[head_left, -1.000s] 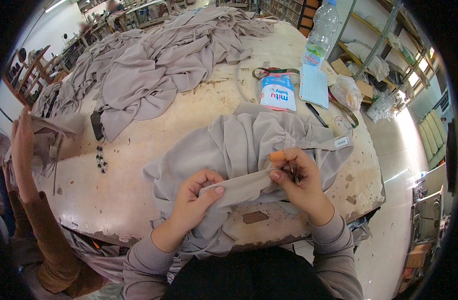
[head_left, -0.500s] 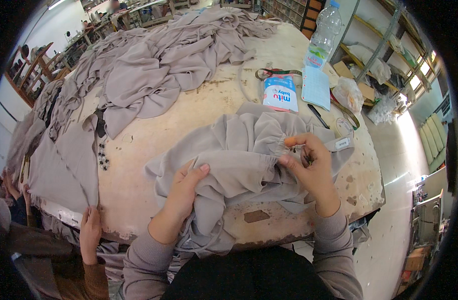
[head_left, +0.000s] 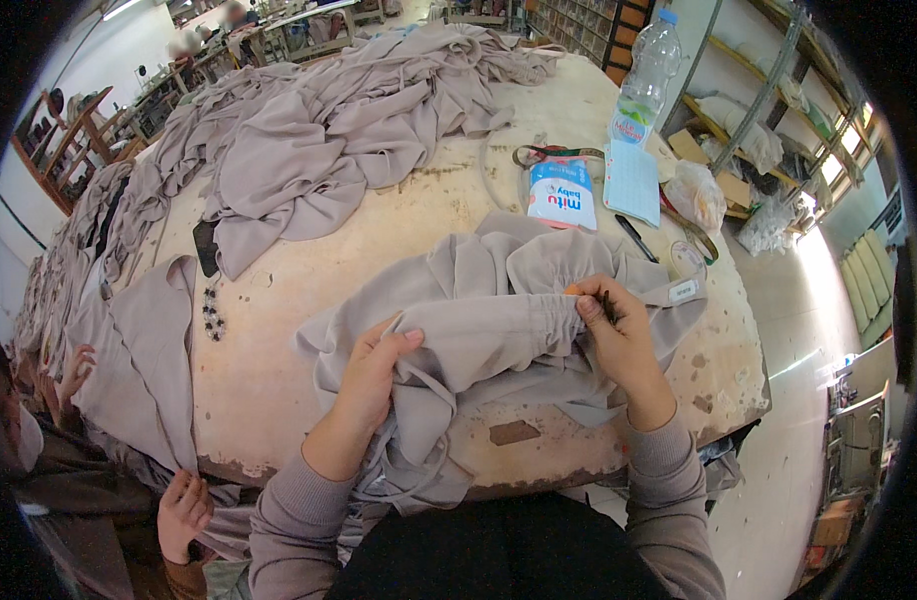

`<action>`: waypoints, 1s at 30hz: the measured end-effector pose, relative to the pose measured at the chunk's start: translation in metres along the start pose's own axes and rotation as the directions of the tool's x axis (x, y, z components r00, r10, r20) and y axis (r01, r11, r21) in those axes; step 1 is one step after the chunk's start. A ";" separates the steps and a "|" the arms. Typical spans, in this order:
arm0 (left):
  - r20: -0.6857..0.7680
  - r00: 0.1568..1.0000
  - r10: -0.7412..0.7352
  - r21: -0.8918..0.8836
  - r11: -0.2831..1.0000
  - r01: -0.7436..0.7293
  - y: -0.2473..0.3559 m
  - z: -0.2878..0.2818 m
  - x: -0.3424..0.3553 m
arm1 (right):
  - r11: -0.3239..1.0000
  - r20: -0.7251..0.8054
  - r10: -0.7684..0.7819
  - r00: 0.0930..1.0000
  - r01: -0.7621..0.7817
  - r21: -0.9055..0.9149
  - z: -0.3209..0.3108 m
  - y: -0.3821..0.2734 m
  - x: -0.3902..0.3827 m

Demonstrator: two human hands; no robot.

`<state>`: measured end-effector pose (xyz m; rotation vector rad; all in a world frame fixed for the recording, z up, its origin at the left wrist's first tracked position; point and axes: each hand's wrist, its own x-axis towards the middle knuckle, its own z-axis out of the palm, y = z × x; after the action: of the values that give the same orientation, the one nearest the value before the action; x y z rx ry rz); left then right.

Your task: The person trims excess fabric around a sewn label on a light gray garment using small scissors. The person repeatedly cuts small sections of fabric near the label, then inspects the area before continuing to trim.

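Note:
A greyish-mauve garment [head_left: 479, 345] lies bunched in front of me, with a gathered, elastic-looking band and a white label at its right end. My left hand [head_left: 369, 375] pinches its fabric between thumb and fingers at the left. At the gathered band, my right hand [head_left: 624, 335] grips the cloth edge with thumb and forefinger. Something orange shows at that forefinger's tip. A small dark tool [head_left: 608, 307] sits tucked in the same hand; its kind I cannot make out. The cloth between my hands is pulled fairly straight.
A heap of similar cloth [head_left: 319, 140] covers the far left. At the right stand a plastic bottle [head_left: 647, 80], a blue-white packet [head_left: 562, 195], a notepad [head_left: 633, 182] and a pen [head_left: 636, 238]. A co-worker's hand [head_left: 186, 512] holds cloth at the left edge.
My right hand has turned and shifted slightly right, and the gathered band is drawn straighter. My left hand has barely moved. The co-worker's cloth and hands have shifted.

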<state>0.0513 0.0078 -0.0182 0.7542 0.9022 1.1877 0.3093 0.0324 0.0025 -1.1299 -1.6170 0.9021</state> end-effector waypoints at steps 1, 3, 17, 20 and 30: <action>0.018 1.000 0.022 -0.021 1.000 -0.021 0.000 0.001 -0.001 | 1.000 -0.007 0.000 1.000 0.000 0.004 0.001 0.001 0.000; -0.004 1.000 -0.001 0.011 1.000 0.001 0.001 0.001 -0.001 | 1.000 -0.023 -0.006 1.000 0.006 0.021 0.001 0.002 0.000; 0.474 0.686 0.551 0.792 0.074 -0.606 0.011 0.009 -0.008 | 0.996 0.078 -0.079 0.994 0.081 -0.028 0.004 -0.005 -0.003; 0.541 0.700 0.466 0.788 0.008 -0.615 0.013 0.015 -0.013 | 0.993 0.247 -0.085 0.965 0.103 -0.063 0.000 -0.010 -0.004; 0.514 0.833 0.206 0.786 0.276 -0.553 -0.009 0.010 -0.007 | 0.972 0.291 -0.146 0.945 0.082 0.222 0.007 -0.005 -0.007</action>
<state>0.0638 -0.0009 -0.0203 2.1799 1.1201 0.8113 0.3022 0.0240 0.0030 -0.7702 -1.7680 1.1831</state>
